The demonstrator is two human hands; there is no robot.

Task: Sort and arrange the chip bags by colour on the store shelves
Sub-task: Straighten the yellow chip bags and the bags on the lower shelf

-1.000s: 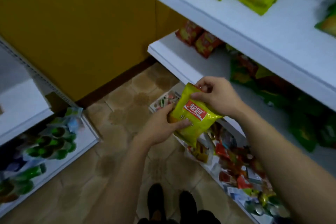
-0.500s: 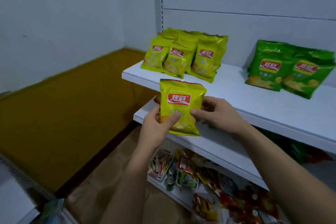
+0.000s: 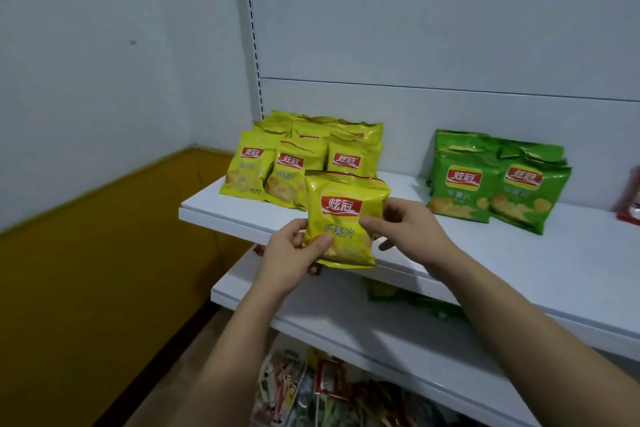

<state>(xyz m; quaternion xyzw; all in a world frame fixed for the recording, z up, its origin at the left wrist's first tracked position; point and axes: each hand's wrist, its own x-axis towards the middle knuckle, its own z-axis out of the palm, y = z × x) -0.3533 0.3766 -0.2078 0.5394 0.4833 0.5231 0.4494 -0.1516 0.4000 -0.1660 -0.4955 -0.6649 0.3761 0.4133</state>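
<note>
I hold a yellow chip bag (image 3: 344, 217) upright with both hands, just in front of the top shelf's edge (image 3: 450, 274). My left hand (image 3: 294, 258) grips its lower left corner and my right hand (image 3: 403, 230) pinches its right side. Behind it on the top shelf stands a group of several yellow bags (image 3: 304, 159). To the right, two rows of green bags (image 3: 495, 184) lean against the back panel. A red bag (image 3: 630, 198) peeks in at the far right edge.
A second white shelf (image 3: 363, 319) runs below, with green bags (image 3: 384, 291) in its shadow. Mixed snack packets (image 3: 311, 392) fill the bottom level. A white wall and an ochre lower panel (image 3: 104, 253) stand to the left.
The view has swung up from the floor and lower shelves to the top shelf. Both hands have raised the yellow bag upright to the height of the top shelf.
</note>
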